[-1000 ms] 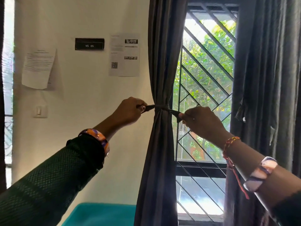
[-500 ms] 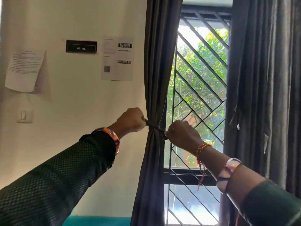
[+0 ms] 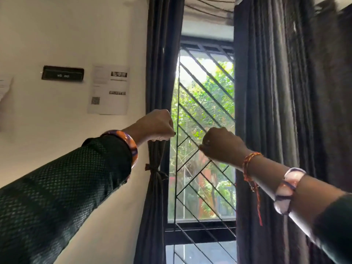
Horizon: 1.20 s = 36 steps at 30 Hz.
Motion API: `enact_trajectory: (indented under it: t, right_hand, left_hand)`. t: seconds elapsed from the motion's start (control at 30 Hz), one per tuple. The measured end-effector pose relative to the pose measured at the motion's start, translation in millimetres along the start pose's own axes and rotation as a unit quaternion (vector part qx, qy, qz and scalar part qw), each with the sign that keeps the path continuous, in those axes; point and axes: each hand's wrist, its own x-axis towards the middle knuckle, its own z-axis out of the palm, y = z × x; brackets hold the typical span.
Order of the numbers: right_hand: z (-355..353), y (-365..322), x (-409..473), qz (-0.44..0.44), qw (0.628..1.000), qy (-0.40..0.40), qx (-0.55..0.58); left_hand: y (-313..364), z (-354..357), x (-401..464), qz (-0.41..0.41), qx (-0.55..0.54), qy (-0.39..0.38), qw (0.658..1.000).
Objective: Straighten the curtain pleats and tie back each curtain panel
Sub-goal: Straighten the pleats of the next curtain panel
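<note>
The left curtain panel [image 3: 163,73] hangs dark grey beside the window, gathered by a tie-back [image 3: 154,172] knotted round it. My left hand [image 3: 155,125] is a curled fist in front of this panel, well above the knot, with nothing visibly in it. Further right, my right hand [image 3: 222,144] is also a curled fist and holds nothing, raised in front of the window grille [image 3: 205,103]. The right curtain panel [image 3: 282,111] hangs loose in full pleats, with no tie on it in view.
A white wall [image 3: 57,140] at the left carries a black sign [image 3: 62,73] and a taped paper notice [image 3: 108,90]. The window frame's dark crossbar [image 3: 200,233] runs below my hands. A curtain rod and cables show at the top.
Both hands have let go of the tie-back ends and risen above the knot, which now stays tied on the left panel. The view has tilted upward.
</note>
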Motion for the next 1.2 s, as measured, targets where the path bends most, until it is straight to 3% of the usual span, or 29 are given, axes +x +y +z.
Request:
enact_trajectory:
  t: [0.53,0.77,0.97,1.2]
  right_hand:
    - [-16.8,190.2,8.4,0.096,0.983,0.023,-0.156]
    - [3.3,280.1,60.5,0.111,0.974,0.009,-0.197]
    - [29.3,350.5,116.8,0.1,0.981,0.05,-0.159]
    - [77.4,413.3,180.3,0.135,0.986,0.087,0.054]
  left_hand:
    - [122.2,100.6,132.6,0.129,-0.032,0.023,0.991]
    - [153.7,162.9,237.7,0.132,-0.067,0.081,0.986]
    - [168.0,200.0,310.6,0.153,-0.059,0.121,0.979]
    - [167.4,243.2,374.8,0.125,-0.097,0.187,0.97]
